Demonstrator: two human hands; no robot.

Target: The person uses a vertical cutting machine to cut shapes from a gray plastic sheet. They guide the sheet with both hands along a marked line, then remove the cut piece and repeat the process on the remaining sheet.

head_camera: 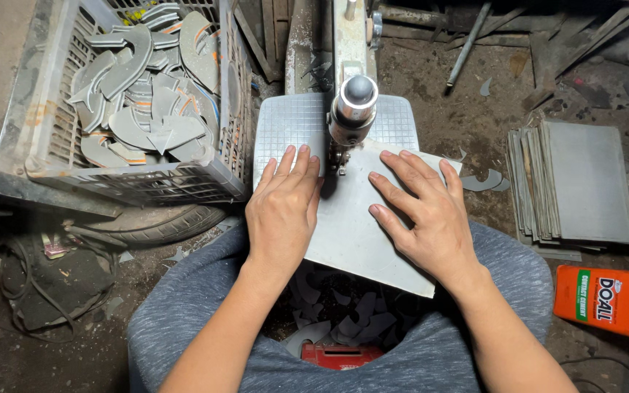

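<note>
— Where's the flat grey rectangular sheet (358, 233)?
— On the small grey textured metal desk (285, 124), under the saw's round silver head (354, 102).
— And the hands?
— Left hand (283, 211) and right hand (427, 215) lie flat on it, fingers spread, pinching nothing.

Two bare forearms without sleeves, watch or bracelet are seen, the left hand (283, 211) and right hand (431, 218) being ungloved and ringless with short, plain nails, while the knees are covered by trousers (183, 313) of heathered blue-grey knit fabric, slightly dusted.
</note>
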